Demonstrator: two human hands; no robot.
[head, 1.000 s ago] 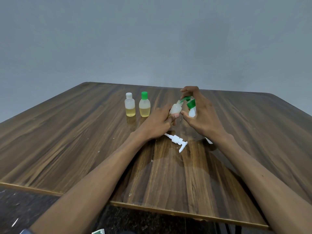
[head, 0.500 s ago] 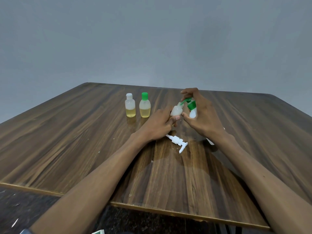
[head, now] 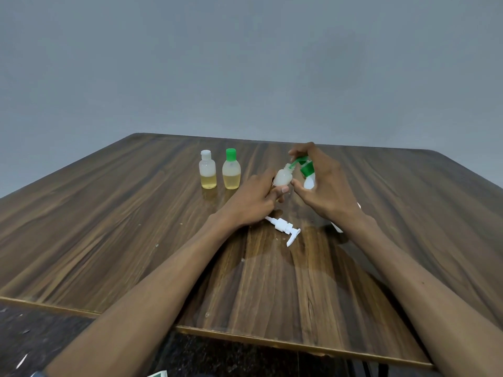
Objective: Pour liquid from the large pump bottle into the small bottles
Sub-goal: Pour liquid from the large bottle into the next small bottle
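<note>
A white pump head (head: pixel 284 229) lies on its side on the wooden table (head: pixel 109 227), nearest the person. Just beyond it, the left hand (head: pixel 253 201) has its grip curled round a small, pale bottle (head: pixel 283 177), tilted. The right hand (head: pixel 324 183) grips a white bottle with a green collar (head: pixel 307 174), tipped toward it. Farther left, a white-capped bottle (head: pixel 208 170) and a green-capped bottle (head: pixel 231 170) stand upright, part-filled with yellow liquid.
</note>
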